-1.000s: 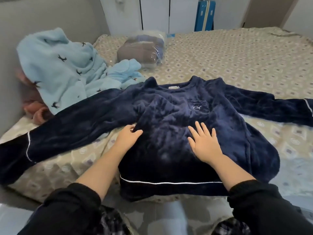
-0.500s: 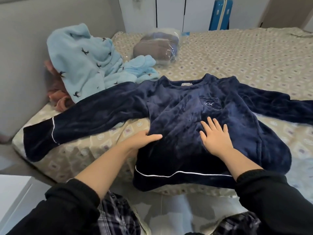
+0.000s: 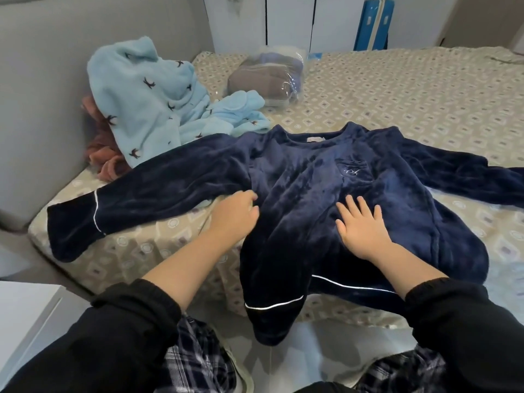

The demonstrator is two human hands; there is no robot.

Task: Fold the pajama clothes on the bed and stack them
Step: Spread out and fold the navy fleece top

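Observation:
A navy fleece pajama top [image 3: 306, 177] lies face up across the near edge of the bed [image 3: 397, 92], sleeves spread left and right; its white-piped hem hangs over the edge. My left hand [image 3: 235, 215] is at the top's left side below the armpit, fingers curled on the fabric edge. My right hand [image 3: 361, 231] lies flat with fingers spread on the chest below the pocket. A light blue pajama piece with dark bird prints [image 3: 147, 100] sits crumpled at the back left.
A pink-brown garment [image 3: 100, 154] is tucked under the light blue one against the grey headboard. A plastic-wrapped folded bundle [image 3: 266, 75] lies behind. A blue suitcase [image 3: 374, 21] stands by white cupboards. A white surface [image 3: 25, 316] is at lower left.
My left hand slid up along the top's left side and curled onto the fabric there. The hem bunched and hangs further off the bed. My right hand stayed flat on the chest.

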